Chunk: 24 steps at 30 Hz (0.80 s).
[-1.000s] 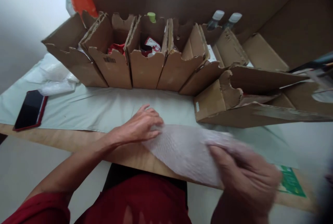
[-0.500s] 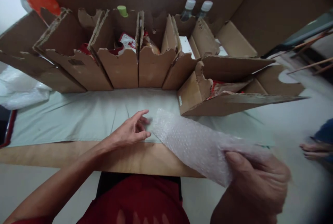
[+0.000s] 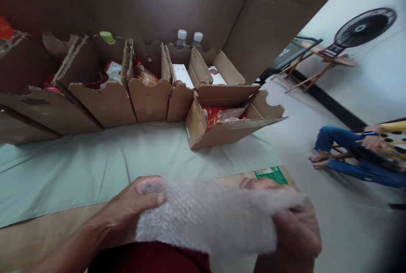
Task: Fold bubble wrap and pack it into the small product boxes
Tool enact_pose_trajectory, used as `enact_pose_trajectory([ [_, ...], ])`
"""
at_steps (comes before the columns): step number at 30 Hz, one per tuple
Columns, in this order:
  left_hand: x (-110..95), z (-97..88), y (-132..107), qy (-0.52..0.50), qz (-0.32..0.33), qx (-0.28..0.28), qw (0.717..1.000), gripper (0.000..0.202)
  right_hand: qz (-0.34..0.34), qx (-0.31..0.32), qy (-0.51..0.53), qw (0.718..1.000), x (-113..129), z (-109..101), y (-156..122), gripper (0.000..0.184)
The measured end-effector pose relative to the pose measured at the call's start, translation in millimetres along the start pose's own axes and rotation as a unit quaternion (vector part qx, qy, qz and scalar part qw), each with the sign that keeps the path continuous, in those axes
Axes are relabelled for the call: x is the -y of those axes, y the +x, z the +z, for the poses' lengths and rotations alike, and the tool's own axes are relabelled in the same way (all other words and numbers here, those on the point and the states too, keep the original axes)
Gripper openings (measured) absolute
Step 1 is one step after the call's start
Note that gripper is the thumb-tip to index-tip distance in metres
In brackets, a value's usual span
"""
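At the near edge of the tan wooden table [image 3: 25, 243], above the person's lap: a translucent white sheet of bubble wrap [image 3: 209, 222], blurred here, held between both hands with its long axis running left to right. The left hand [image 3: 127, 209] pinches the sheet's left end, thumb on top. The right hand [image 3: 296, 233] is closed around the right end, fingers curled over the bunched edge. Neither hand is nearer, as each holds one end. The wrap looks soft, pebbled with small air cells, and sags along its lower edge. Beyond it lies a creased pale green cloth [image 3: 79, 167], then a row of stiff, torn brown corrugated cartons [image 3: 149, 99], with one tipped carton [image 3: 222, 131] showing red packets.
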<state>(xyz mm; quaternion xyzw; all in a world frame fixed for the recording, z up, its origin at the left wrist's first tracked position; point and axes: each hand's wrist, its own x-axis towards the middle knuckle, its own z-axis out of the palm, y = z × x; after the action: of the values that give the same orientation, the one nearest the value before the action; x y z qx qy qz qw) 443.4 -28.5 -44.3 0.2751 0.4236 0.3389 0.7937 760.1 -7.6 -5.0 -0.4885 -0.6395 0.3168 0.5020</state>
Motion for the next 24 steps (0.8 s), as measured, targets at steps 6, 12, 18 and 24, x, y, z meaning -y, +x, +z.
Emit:
enact_pose_trajectory([
  [6,-36,-41.4,-23,0.296,0.181,-0.297,0.889,0.047,0.094,0.045,-0.062,0.993,-34,42,41,0.024],
  [12,-27,-81.8,-21,0.577,0.219,-0.422,0.664,0.061,-0.013,0.017,-0.268,0.963,-74,66,39,0.044],
  [18,-11,-49.4,-18,0.699,0.385,-0.32,0.511,0.041,-0.221,0.068,-0.282,0.931,-41,95,30,0.03],
  [24,29,-52.8,16,0.789,0.259,-0.207,0.518,0.057,-0.269,0.299,-0.328,0.855,-43,171,9,0.049],
])
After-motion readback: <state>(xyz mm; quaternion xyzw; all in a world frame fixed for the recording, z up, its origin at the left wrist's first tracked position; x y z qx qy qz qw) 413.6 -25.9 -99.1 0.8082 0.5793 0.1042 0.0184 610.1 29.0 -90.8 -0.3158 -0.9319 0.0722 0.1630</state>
